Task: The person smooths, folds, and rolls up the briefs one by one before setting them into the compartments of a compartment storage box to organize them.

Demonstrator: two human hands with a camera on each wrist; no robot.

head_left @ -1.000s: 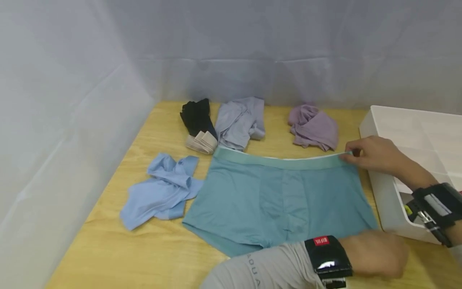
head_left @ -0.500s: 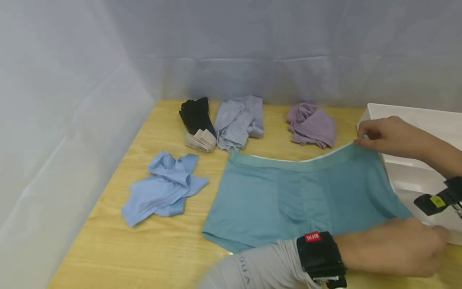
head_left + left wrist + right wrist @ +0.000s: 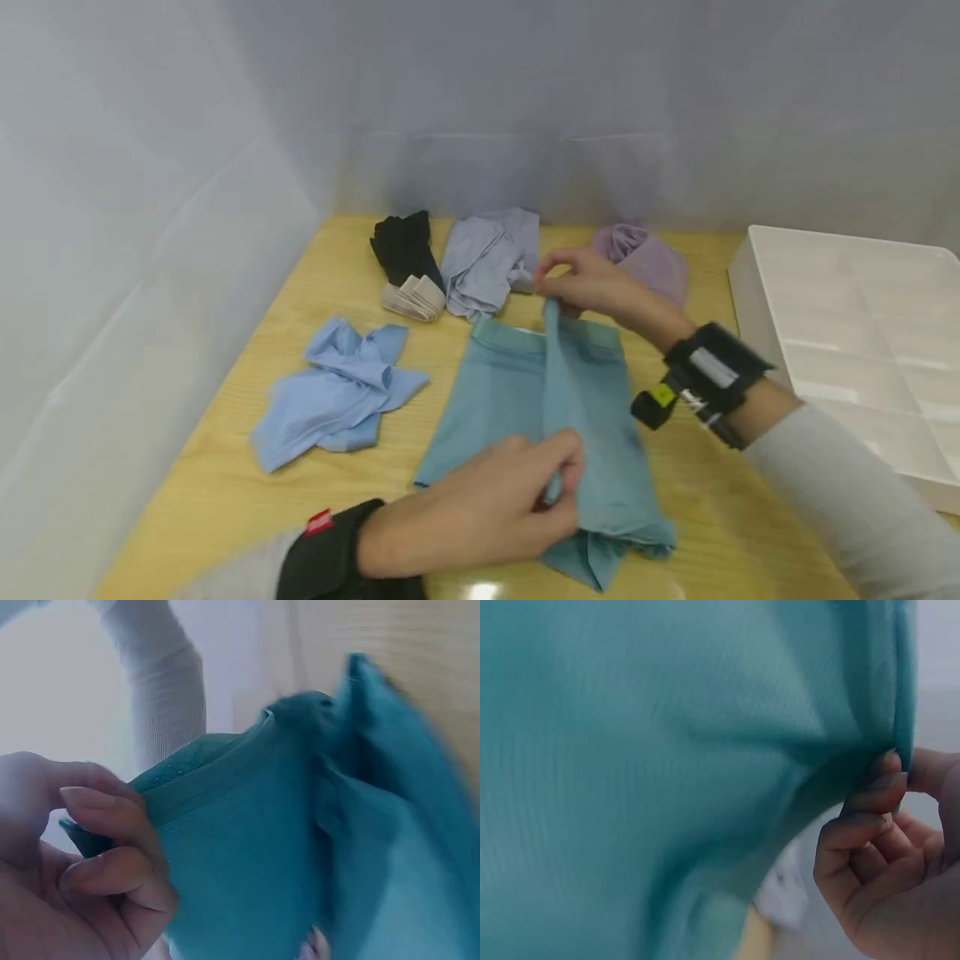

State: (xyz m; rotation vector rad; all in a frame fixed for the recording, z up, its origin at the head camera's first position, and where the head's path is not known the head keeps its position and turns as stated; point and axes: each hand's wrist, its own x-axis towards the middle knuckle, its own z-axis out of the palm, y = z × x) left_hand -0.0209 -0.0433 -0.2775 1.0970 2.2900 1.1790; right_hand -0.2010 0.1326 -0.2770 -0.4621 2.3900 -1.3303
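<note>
A pair of teal boxer briefs lies on the wooden table with its right side lifted and carried over toward the left. My right hand pinches the waistband end of that raised edge near the table's back. My left hand pinches the leg-hem end near the front. In the left wrist view the fingers curl round a teal hem. The right wrist view is filled by teal cloth, with fingertips pinching its edge.
A crumpled light blue garment lies left of the briefs. Along the back lie a black and beige bundle, a grey-lilac garment and a purple one. A white divided tray stands at the right. Pale sheeting walls the table in.
Both hands have swung from the right side to the middle, carrying the briefs' right edge up and over toward the left. The spread briefs now look narrower.
</note>
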